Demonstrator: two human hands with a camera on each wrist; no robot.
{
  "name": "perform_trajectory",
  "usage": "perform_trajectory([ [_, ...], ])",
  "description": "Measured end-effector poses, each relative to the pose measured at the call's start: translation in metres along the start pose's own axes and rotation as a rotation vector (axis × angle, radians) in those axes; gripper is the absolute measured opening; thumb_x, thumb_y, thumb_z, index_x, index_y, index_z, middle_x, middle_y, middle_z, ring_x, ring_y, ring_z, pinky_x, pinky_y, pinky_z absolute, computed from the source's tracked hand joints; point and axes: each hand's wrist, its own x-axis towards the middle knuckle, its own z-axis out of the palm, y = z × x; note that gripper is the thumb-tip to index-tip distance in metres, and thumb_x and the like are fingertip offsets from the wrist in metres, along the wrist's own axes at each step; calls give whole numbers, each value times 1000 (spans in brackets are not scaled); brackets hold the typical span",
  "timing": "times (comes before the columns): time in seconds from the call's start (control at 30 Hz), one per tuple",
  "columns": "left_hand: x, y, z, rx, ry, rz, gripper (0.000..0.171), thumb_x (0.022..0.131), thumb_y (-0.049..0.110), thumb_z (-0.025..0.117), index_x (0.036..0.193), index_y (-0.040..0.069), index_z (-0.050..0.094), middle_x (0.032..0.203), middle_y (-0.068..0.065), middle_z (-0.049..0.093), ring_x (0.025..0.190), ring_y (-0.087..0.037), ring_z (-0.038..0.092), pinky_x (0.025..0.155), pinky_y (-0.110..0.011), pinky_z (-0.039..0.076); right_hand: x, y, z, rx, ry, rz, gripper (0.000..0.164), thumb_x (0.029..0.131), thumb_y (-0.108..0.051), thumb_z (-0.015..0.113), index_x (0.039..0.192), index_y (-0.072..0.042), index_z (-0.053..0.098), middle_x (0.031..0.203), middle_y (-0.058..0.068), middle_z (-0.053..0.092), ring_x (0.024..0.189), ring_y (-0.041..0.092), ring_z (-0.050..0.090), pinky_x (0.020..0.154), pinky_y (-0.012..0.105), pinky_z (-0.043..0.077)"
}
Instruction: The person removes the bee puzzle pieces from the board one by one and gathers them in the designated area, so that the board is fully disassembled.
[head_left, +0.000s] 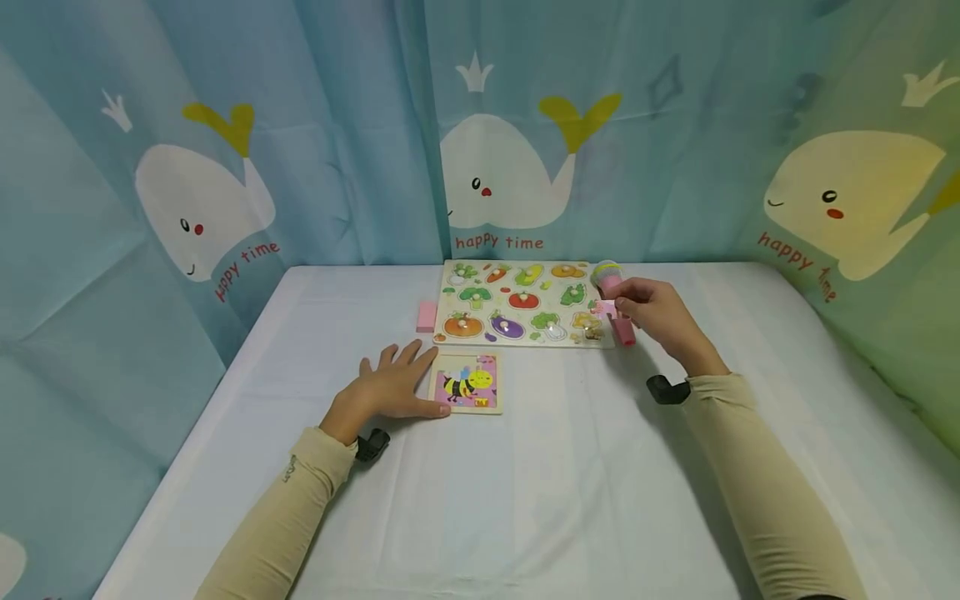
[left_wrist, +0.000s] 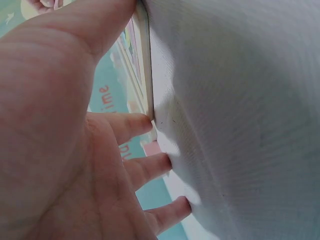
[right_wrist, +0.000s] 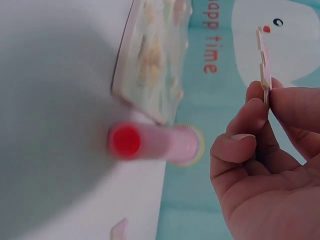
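Note:
My right hand (head_left: 660, 317) pinches a small, flat pink puzzle piece (head_left: 604, 307) between thumb and fingertips, above the right end of the vegetable board. In the right wrist view the thin piece (right_wrist: 265, 62) stands nearly edge-on. My left hand (head_left: 390, 387) lies with its fingers spread at the left side of a small square bee puzzle (head_left: 468, 382) in a wooden frame. Its thumb touches the frame's lower left corner and the index fingertip is at the upper left one, as the left wrist view also shows along the frame's edge (left_wrist: 146, 65).
Behind the bee puzzle lies a board of knobbed vegetable pieces (head_left: 495, 283). A pink toy microphone (head_left: 624, 331) with a red end lies at its right edge, a pink block (head_left: 426, 317) at its left. A whale-print curtain (head_left: 360, 167) borders the white-covered table (head_left: 525, 517).

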Motion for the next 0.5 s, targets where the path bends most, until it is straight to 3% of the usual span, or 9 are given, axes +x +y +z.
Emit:
perform_trajectory([
  [0.2, 0, 1, 0, -6, 5, 4, 108, 92, 64, 75, 173, 15, 22, 177, -19, 13, 157, -52, 13, 115, -83, 11, -1, 14, -14, -52, 49, 50, 28, 111, -10, 51, 129, 4, 67, 109, 14, 63, 95, 32, 55, 71, 31, 48],
  [0.5, -3, 4, -2, -8, -2, 1, 108, 93, 63, 75, 173, 14, 22, 177, -20, 13, 157, -53, 13, 115, -83, 11, -6, 35, -37, -76, 93, 137, 35, 113, -14, 46, 134, 8, 62, 124, 21, 59, 101, 31, 50, 76, 32, 51],
])
